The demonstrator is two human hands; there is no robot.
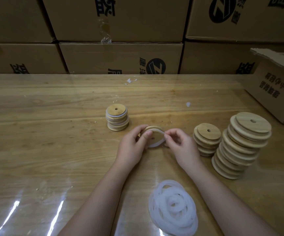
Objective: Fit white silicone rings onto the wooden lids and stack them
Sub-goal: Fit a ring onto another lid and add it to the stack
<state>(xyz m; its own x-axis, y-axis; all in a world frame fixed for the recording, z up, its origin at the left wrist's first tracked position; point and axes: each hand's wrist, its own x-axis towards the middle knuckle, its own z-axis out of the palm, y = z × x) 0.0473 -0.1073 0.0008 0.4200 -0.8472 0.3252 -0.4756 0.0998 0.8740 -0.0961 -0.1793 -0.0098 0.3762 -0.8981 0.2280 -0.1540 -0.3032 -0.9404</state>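
Near the middle of the counter [52, 133], a person holds one wooden lid [155, 136] in both hands. The lid is tipped up on its edge, with its flat face turned toward the person. It has a small hole in it. A white ring [157, 144] goes round the lid's lower and right side. The left hand [133, 144] grips the lid's left side, with the thumb on the face and the other fingers curled round the back. The right hand [180, 145] pinches the ring between thumb and finger at the top right of the lid. I cannot tell if the lid's bottom edge touches the counter.

Just behind the hands, a bit to the left, stands a short stack of lids [117, 119] with white bands showing between them. To the right of the right hand are two stacks of plain lids. The low stack [206, 138] is nearer the hand. The tall stack [243, 145] stands just beside it and looks a bit crooked.

Closer to the person, between the two arms, lies a pile of white rings [172, 207], all loose and jumbled.

A clear plastic sheet [35, 193] covers the counter and shines. Brown cardboard boxes [120, 57] with black print are piled up like a wall behind it. An open box [277, 86] sits on the far right of the counter.
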